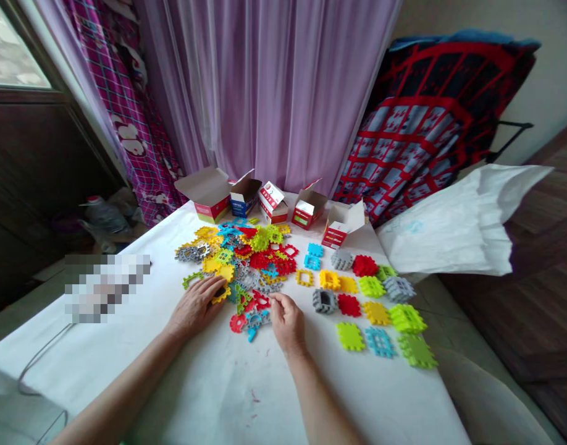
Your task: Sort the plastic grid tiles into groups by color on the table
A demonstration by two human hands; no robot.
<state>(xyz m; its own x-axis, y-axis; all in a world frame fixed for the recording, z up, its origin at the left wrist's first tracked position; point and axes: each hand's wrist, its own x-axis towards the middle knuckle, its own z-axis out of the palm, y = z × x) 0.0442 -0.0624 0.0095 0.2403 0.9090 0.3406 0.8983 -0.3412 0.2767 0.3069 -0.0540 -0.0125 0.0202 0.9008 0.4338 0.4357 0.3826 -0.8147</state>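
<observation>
Head camera: the left hand [197,304] lies palm down at the near left edge of a mixed pile of toothed plastic pieces [251,262], its fingers extended and loosely open over a yellow piece [221,294]. The right hand [288,321] is at the near right edge of the pile, fingers curled in and thumb close to the index finger, just beside a red triangular piece [261,300]; whether it grips anything cannot be told.

The pile sits mid-bench, its red, yellow, green, blue and gray pieces overlapping. At its near end, between the hands, are a round red piece [238,323] and a small blue piece [251,334].

To the right, square pieces are set out in loose rows, some stacked: a gray stack [324,301], a red stack [364,266], a single-looking green square [351,337], a blue lattice square [380,342] and, at the near right, a green stack [417,351].

Five open cartons [308,213] stand in a row along the far side of the white-covered bench [195,395], before a purple curtain [265,93]. A crumpled white bag [454,222] is at the far right. A pixelated object [105,290] lies on the left, a thin cable [37,352] near it.
</observation>
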